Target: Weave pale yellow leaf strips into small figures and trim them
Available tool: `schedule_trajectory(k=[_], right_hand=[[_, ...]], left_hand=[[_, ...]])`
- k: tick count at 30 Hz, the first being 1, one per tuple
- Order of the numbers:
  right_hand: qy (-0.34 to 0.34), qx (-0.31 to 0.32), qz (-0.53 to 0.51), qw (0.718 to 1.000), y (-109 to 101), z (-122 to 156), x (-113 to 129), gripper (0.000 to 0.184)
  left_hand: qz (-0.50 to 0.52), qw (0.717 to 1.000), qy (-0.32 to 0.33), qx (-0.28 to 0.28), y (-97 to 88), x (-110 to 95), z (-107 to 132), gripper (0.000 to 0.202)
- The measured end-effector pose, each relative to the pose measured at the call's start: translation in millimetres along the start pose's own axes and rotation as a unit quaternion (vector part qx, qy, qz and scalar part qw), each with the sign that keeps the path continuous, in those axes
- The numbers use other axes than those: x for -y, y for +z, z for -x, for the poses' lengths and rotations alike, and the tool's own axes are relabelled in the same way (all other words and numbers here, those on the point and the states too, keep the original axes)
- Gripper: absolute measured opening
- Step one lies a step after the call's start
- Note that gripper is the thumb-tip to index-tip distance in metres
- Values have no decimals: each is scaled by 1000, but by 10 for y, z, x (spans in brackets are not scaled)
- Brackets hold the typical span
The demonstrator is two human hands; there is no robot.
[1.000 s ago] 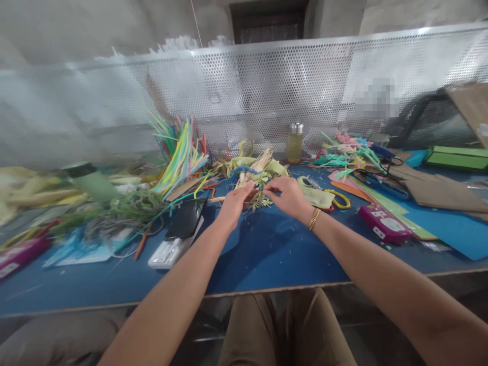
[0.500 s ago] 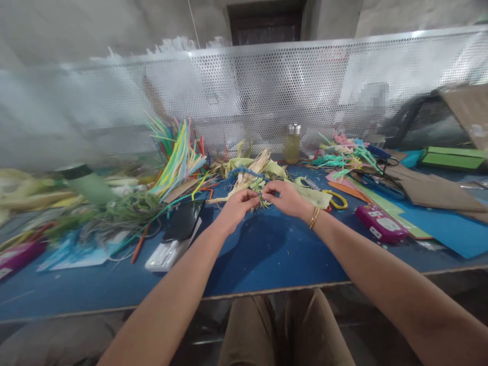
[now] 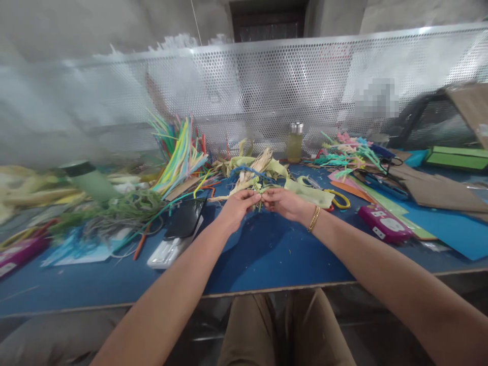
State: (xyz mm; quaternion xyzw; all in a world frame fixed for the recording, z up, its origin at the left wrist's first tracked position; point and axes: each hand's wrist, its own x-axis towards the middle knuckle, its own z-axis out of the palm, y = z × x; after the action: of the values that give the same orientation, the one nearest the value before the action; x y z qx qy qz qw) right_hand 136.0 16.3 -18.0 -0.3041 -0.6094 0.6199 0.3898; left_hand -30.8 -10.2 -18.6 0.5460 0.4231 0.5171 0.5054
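Note:
My left hand (image 3: pixel 240 206) and my right hand (image 3: pixel 284 203) meet over the middle of the blue table. Both pinch with thumb and forefinger at a small frayed green strip (image 3: pixel 260 205); the fingers cover most of it, so its exact kind is unclear. Just beyond lies a heap of pale green and tan husk-like strips (image 3: pixel 263 165) with a blue fuzzy cord (image 3: pixel 238 172) across it. A flat pale green piece (image 3: pixel 308 194) rests past my right wrist, beside yellow-handled scissors (image 3: pixel 342 200).
Left of my arms are a black phone (image 3: pixel 185 218) on a white case (image 3: pixel 164 254), tangled green cord (image 3: pixel 133 207), a green bottle (image 3: pixel 89 180) and colourful pipe cleaners (image 3: pixel 177 157). Rightward are a purple pack (image 3: pixel 385 223), blue paper (image 3: pixel 446 231) and cardboard (image 3: pixel 442 193). A glass bottle (image 3: pixel 295 145) stands behind.
My right hand has lowered and turned slightly, its fingertips now touching those of my left hand at the green strip. The view has shifted slightly.

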Motion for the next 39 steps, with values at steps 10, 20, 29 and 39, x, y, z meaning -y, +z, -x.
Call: schedule_trajectory(k=[10,20,29,39], right_hand=[[-114,-121,163,973,-19,-20,79,34],[-46,-90,-116,988,67,-77,44,33],[-123,-166,60,977,6,-76,15,36],[-146,-252,180,940,-84,-108,18,44]], left_hand=[[-183,980,56,-52,43,-65,43,27],[84,996,-4,26,104,-7,39,28],[193,973,-125,-8,14,-96,10,51],[353,923,-144,51,-125,-146,47,49]])
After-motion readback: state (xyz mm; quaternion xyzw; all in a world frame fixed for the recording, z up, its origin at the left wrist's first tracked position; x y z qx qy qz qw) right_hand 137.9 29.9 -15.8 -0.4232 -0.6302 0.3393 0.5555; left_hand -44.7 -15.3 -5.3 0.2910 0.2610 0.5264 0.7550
